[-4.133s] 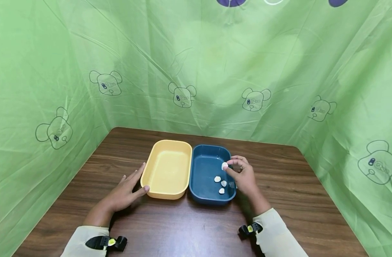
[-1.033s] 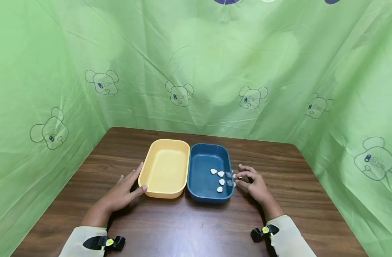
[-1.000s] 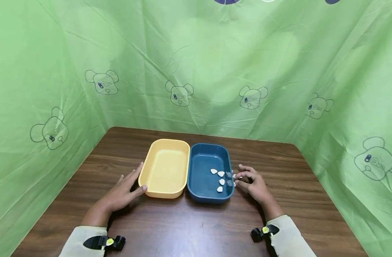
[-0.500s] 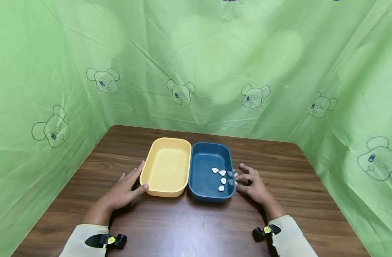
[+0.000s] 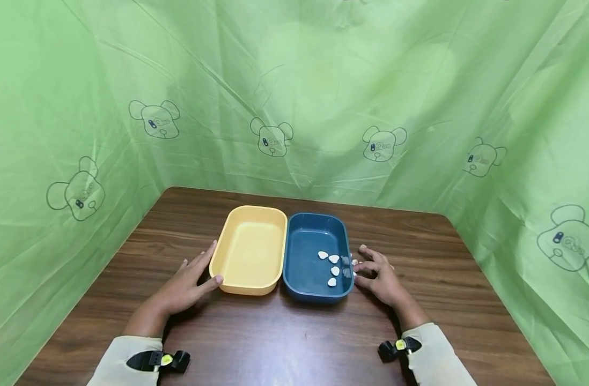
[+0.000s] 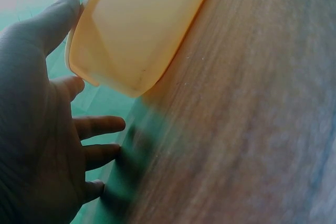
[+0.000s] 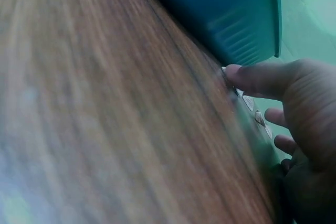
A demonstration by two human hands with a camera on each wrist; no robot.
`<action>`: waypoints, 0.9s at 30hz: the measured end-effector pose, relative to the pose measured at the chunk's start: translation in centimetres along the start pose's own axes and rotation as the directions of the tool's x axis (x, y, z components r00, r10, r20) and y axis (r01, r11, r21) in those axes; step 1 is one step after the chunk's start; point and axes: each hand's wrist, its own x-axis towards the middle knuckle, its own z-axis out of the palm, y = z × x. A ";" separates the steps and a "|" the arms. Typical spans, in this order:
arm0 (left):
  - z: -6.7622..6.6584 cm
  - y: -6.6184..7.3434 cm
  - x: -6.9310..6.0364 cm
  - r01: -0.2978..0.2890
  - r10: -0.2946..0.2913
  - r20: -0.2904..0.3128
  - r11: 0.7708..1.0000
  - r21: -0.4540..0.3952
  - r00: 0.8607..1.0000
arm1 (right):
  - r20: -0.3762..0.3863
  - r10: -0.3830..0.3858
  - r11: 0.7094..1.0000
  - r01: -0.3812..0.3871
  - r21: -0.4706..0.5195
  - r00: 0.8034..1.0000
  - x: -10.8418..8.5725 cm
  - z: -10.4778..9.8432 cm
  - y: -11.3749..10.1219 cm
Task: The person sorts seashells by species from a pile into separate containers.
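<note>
A yellow tray (image 5: 251, 246) and a blue tray (image 5: 306, 241) stand side by side on the table. My left hand (image 5: 185, 289) touches the yellow tray's left wall, thumb near its front corner and fingers spread. Several small white heart-shaped pieces (image 5: 335, 271) lie in the right part of the blue tray. Just right of that tray, my right hand (image 5: 383, 281) rests among more white pieces (image 7: 248, 102) on the tabletop, fingers loosely bent. In the right wrist view its thumb touches one piece by the tray's base; the index fingertip is hidden, and no piece is lifted.
The brown wooden table (image 5: 275, 338) reaches past both trays on every side. Green fabric (image 5: 318, 80) printed with bear faces encloses its back and sides. A black strap with a small camera sits on each wrist (image 5: 400, 346).
Seconds ago my right hand pinched a white piece over the blue tray; now it is outside, right of the tray, and one more piece lies inside. Over the last half second both hands stay still.
</note>
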 end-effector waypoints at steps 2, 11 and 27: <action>-0.1 0.0 0.0 0.000 0.000 0.001 1.000 0.000 1.000 | -0.006 -0.002 1.000 0.002 0.014 1.000 0.0 0.1 0.1; 0.0 -0.2 0.1 -0.005 0.005 -0.002 1.000 0.007 1.000 | -0.038 0.011 0.996 -0.007 0.090 0.999 0.0 0.2 0.0; 0.1 -0.1 -0.1 -0.012 0.013 -0.014 1.000 0.014 1.000 | -0.118 0.123 0.950 -0.082 0.301 0.985 0.1 -0.3 -0.1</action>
